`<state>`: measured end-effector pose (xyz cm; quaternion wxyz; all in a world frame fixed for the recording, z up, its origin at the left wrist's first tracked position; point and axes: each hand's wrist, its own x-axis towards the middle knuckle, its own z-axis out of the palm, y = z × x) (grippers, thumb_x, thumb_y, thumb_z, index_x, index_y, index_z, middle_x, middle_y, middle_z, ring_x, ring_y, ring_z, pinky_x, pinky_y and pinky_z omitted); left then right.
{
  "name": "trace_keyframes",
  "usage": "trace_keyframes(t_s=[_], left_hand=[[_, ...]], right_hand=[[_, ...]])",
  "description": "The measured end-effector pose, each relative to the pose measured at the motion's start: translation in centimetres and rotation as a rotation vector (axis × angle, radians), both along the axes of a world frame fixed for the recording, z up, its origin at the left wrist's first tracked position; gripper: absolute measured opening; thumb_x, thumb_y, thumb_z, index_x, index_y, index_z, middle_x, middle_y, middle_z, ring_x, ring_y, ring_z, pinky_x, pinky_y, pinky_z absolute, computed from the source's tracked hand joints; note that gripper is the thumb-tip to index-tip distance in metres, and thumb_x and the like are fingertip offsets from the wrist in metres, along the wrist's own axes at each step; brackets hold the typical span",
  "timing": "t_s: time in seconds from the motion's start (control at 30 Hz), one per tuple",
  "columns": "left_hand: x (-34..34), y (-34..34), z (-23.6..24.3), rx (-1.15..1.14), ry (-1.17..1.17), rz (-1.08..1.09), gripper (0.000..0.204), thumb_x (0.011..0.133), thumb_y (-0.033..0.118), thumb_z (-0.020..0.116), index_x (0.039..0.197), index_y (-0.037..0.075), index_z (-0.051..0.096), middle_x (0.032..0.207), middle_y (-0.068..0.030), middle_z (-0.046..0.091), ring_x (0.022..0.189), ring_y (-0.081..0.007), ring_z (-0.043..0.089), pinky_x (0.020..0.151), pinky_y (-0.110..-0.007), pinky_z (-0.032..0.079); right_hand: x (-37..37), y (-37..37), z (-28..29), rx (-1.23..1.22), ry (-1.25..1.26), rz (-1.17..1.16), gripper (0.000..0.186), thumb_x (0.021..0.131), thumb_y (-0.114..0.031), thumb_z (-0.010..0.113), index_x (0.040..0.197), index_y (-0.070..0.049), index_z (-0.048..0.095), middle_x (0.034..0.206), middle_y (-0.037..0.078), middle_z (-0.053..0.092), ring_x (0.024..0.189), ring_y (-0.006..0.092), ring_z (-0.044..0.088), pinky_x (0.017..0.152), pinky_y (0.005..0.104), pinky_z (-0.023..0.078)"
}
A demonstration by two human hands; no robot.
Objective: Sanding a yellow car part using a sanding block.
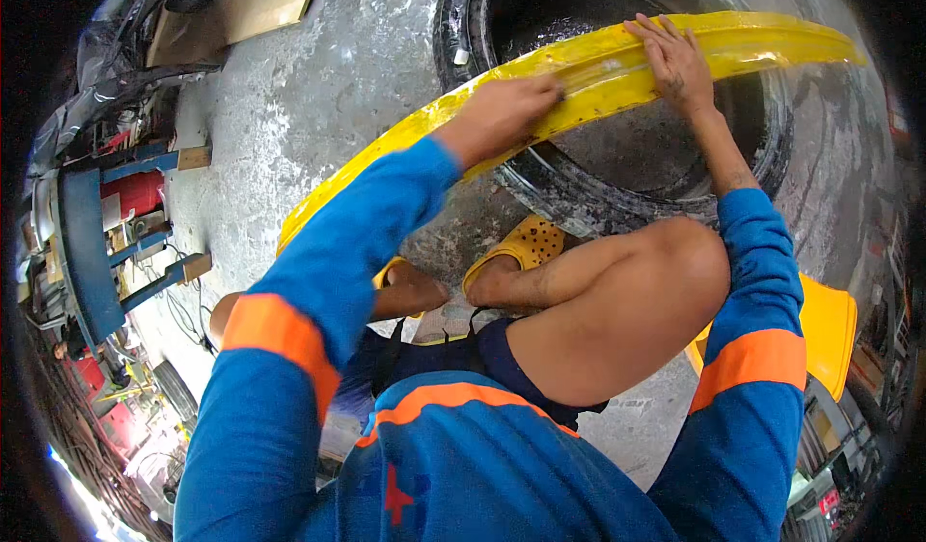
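A long, curved yellow strip [617, 69], glossy and shaped like a vehicle trim panel, stretches across the view from lower left to upper right. It rests over a large black tire [579, 195] lying on its side. My left hand [506, 113] is on the strip left of its middle, fingers curled in. Something small and dark shows at its fingertips, too blurred to name. Farther right, my right hand [675, 65] lies on the strip with its fingers stretched toward the far edge.
My feet in yellow clogs [526, 253] are just in front of the tire. A yellow plastic stool [828, 335] is at the right. Blue metal equipment [82, 253] with cables stands at the left, below a wooden board [241, 12]. The concrete floor [260, 127] is stained.
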<state>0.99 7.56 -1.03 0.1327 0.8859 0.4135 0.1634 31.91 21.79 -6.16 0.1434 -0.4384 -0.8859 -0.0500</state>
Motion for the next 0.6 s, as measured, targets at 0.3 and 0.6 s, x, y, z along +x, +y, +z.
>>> trace_keyframes(t_s=[0.3, 0.6], left_hand=[[2.0, 1.4, -0.8, 0.047, -0.025, -0.006, 0.03, 0.094, 0.009, 0.055, 0.123, 0.002, 0.059, 0.119, -0.0186, 0.067, 0.102, -0.041, 0.068, 0.086, -0.046, 0.058], [-5.2, -5.3, 2.4, -0.08, 0.118, 0.091, 0.05, 0.092, 0.007, 0.058, 0.142, 0.005, 0.054, 0.13, -0.0161, 0.063, 0.106, -0.0379, 0.069, 0.088, -0.045, 0.058]], right_hand=[[0.0, 0.2, -0.2, 0.021, -0.007, -0.009, 0.044, 0.109, -0.033, 0.034, 0.146, -0.032, 0.058, 0.152, -0.003, 0.057, 0.146, 0.0295, 0.046, 0.122, 0.058, 0.029], [-0.1, 0.3, -0.2, -0.02, -0.051, -0.035, 0.045, 0.109, -0.035, 0.033, 0.146, -0.032, 0.059, 0.155, -0.003, 0.053, 0.148, 0.028, 0.043, 0.124, 0.0548, 0.026]])
